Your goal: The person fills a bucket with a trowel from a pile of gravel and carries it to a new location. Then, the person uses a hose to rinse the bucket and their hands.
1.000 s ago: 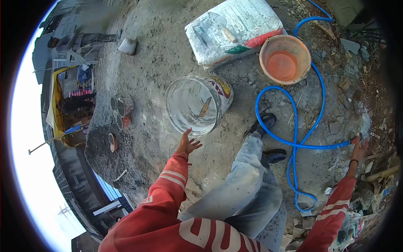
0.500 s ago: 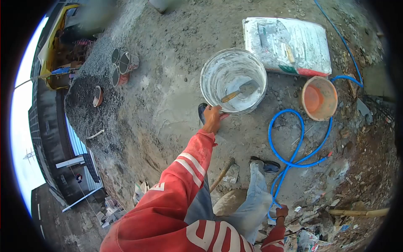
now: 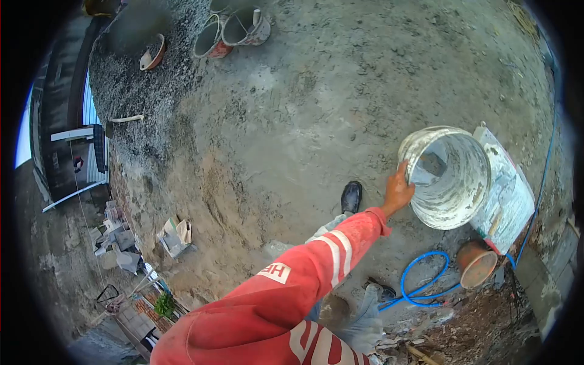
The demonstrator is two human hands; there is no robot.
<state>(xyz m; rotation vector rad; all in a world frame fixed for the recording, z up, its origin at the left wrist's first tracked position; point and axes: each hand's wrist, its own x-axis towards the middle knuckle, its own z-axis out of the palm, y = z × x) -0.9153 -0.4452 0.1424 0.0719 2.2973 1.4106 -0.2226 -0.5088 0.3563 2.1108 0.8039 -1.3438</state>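
The ground (image 3: 292, 128) is grey, bumpy dirt. A big pile of dark little stones (image 3: 137, 91) sits on it, with some dirty buckets (image 3: 260, 31) close by. Over on the other side lies a fat white bag (image 3: 516, 198). A small orange bucket (image 3: 469, 252) is near it, beside a loopy blue hose (image 3: 404, 281).

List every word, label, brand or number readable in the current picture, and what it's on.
"HE" (second letter possibly F): white patch on the left sleeve.
Large white letters on the red top: cut off by the picture's edge, no word readable.
Sack: any print too blurred to read.
Bucket: no readable text on the visible sides.
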